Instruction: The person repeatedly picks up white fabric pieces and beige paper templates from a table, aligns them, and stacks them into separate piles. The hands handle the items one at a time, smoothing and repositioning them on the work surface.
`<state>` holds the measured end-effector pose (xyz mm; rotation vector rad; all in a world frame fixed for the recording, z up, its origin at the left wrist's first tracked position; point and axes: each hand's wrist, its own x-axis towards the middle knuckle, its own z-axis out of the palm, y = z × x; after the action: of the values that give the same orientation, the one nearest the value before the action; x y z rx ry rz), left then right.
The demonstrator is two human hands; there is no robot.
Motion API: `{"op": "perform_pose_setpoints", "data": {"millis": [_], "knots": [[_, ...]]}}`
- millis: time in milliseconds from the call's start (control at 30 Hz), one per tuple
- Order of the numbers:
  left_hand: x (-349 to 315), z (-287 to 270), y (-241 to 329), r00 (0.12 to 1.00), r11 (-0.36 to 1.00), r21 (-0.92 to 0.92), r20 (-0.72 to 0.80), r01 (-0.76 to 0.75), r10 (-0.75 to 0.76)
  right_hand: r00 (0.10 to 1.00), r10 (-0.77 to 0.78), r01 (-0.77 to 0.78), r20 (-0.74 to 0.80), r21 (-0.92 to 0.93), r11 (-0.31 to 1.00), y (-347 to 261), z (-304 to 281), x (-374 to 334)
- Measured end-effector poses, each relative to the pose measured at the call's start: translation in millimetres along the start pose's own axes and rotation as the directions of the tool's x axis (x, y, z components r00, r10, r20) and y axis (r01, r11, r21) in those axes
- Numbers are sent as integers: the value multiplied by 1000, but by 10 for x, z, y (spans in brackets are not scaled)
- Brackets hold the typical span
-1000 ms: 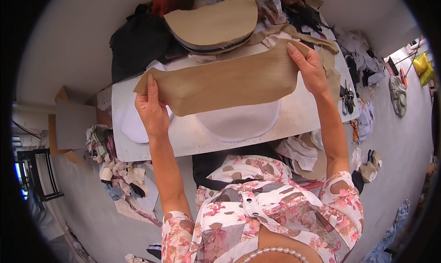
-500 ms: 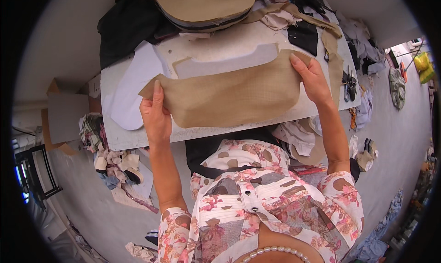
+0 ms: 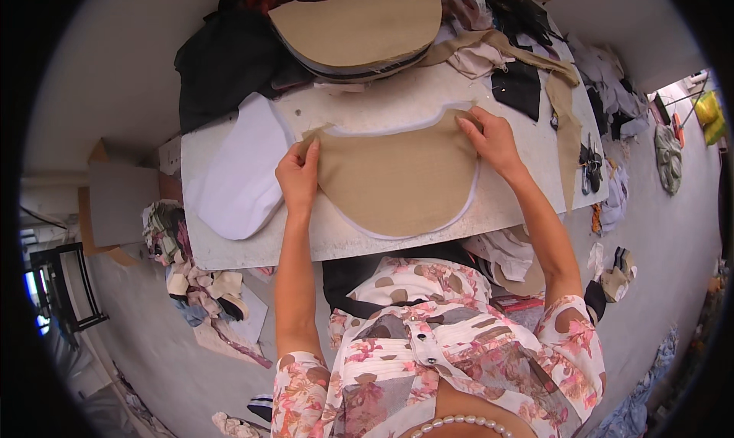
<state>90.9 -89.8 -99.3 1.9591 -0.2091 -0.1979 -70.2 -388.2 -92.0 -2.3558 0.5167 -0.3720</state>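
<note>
A curved tan fabric panel [image 3: 397, 180] lies over a white piece of similar shape [image 3: 382, 234], whose edge peeks out along the bottom curve and the top. My left hand [image 3: 299, 170] pinches the panel's upper left corner between thumb and fingers. At the upper right corner, my right hand [image 3: 493, 138] grips the same panel, thumb on top. Just left of my left hand rests a separate white curved piece [image 3: 243, 174] on the white table [image 3: 336, 247].
A stack of tan-topped cut panels [image 3: 359, 29] stands at the far side, beside black cloth [image 3: 225, 67]. Scissors [image 3: 590, 167] lie near the right edge, by a tan strip [image 3: 564, 124]. Fabric scraps [image 3: 206, 289] are heaped left of the table. A cardboard box [image 3: 122, 201] stands farther left.
Both hands have lowered the tan panel from above the table onto the white piece and come closer together. The panel's lower edge now spreads into a full curve.
</note>
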Motion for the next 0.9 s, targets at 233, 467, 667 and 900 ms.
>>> {"op": "perform_pose_setpoints", "data": {"millis": [233, 467, 667, 900], "knots": [[42, 169, -11, 963, 939, 284, -129, -192, 236, 978, -92, 55, -188, -193, 980, 104, 169, 5], [47, 224, -28, 950, 870, 469, -172, -154, 261, 970, -100, 40, -223, -262, 964, 122, 243, 33], [61, 233, -41, 945, 820, 559, -184, -124, 269, 968, -82, -1, -235, -334, 943, 59, 268, 66], [-33, 130, 94, 968, 815, 576, -164, -63, 191, 958, 124, -214, -258, -355, 910, -90, 59, 33]]}}
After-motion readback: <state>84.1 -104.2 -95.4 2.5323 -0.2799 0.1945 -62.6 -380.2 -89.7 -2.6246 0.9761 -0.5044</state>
